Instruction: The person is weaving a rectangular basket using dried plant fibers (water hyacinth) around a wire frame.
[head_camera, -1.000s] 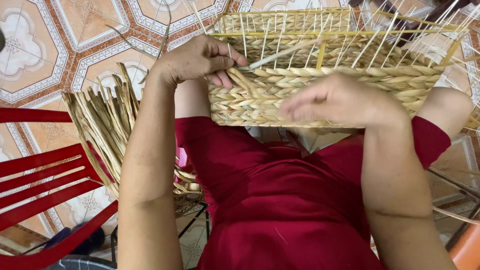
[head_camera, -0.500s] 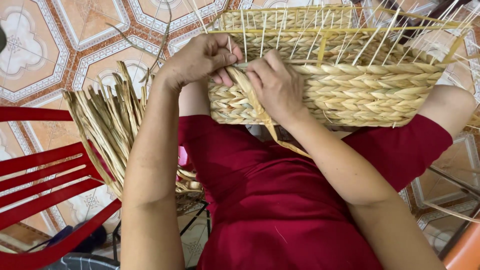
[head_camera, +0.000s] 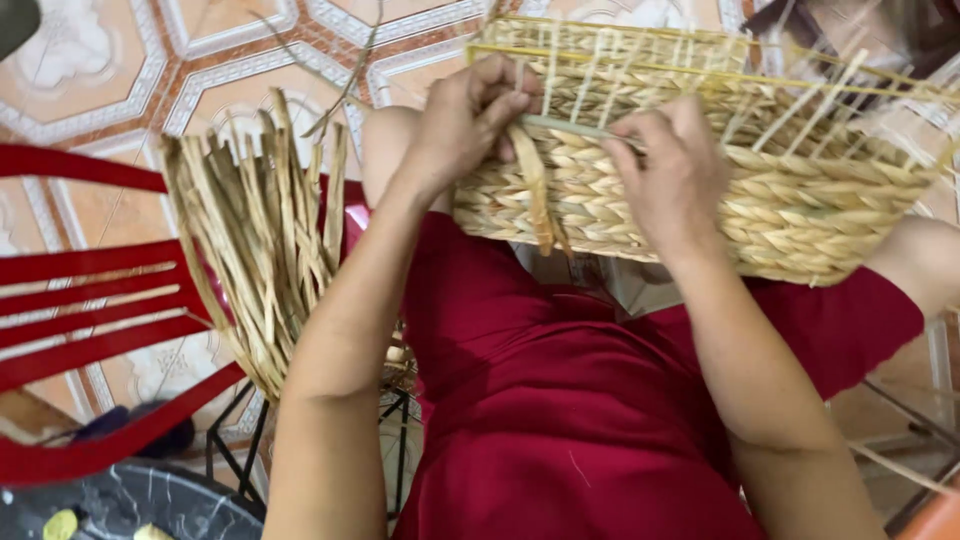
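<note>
- A half-woven basket (head_camera: 760, 200) rests on the person's lap, against red trousers (head_camera: 580, 400), with its open top tipped away from the camera.
- Thin upright stakes (head_camera: 640, 70) stand out of the basket's unfinished rim.
- The left hand (head_camera: 465, 125) is closed at the rim, pinching the top of a flat strand (head_camera: 535, 195) that hangs down over the woven side.
- The right hand (head_camera: 675, 175) lies just beside it on the rim, fingers curled and pressing on the weave; whether it grips anything I cannot tell.
- A bundle of dried strands (head_camera: 260, 240) stands to the left of the lap, near a red chair (head_camera: 90, 300).
- Patterned floor tiles (head_camera: 130, 80) show beyond.
</note>
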